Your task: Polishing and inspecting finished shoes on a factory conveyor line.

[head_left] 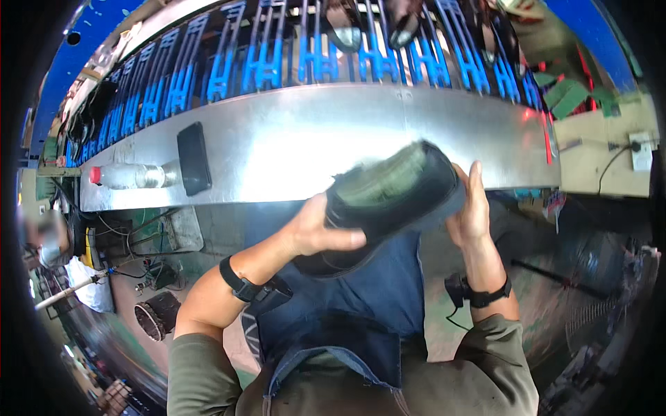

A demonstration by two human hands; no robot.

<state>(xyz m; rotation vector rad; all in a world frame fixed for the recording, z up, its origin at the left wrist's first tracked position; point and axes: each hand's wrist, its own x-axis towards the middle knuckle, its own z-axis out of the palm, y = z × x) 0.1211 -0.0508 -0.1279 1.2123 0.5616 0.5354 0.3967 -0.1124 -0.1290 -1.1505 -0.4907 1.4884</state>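
Above my lap, at the near edge of the metal table, I hold a black shoe (385, 225) with a pale greenish, fuzzy-looking lining in its opening. The shoe is tilted, one end toward the lower left and the other toward the upper right. My left hand (316, 232) is closed on its left side, thumb lying across the dark upper. Against the shoe's right end rests my right hand (473, 211), gripping it with some fingers pointing up. Part of that grip is hidden behind the shoe.
On the metal table (243, 132) lie a black phone-like slab (193, 158) and a clear bottle with a red cap (132, 176). Beyond runs a rack with blue uprights (267, 66), holding dark shoes (345, 31). A dark bucket (157, 315) stands on the floor; another person (52, 243) is at far left.
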